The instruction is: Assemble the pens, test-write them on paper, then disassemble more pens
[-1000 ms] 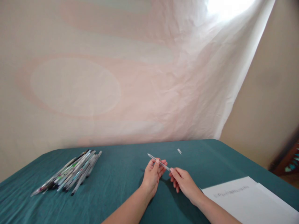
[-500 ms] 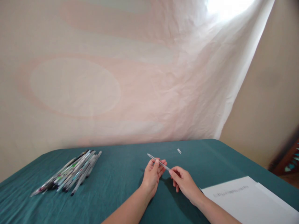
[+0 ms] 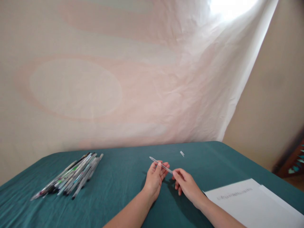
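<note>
A slim clear pen (image 3: 165, 168) is held slantwise above the cloth, its pointed tip toward the upper left. My left hand (image 3: 154, 179), palm up, pinches the pen's barrel between thumb and fingers. At the pen's lower right end, the thumb and forefinger of my right hand (image 3: 185, 183) are closed on it. Beyond my hands lies a small white piece (image 3: 181, 154), perhaps a pen cap, too small to make out.
A loose heap of pens (image 3: 73, 175) lies at the left on the green cloth (image 3: 118, 190). White paper sheets (image 3: 251, 202) with a row of dark marks are at the right. A pale curtain (image 3: 142, 95) hangs behind the table.
Almost nothing differs. The pen and both hands keep their hold, and my right hand's fingers have shifted very slightly.
</note>
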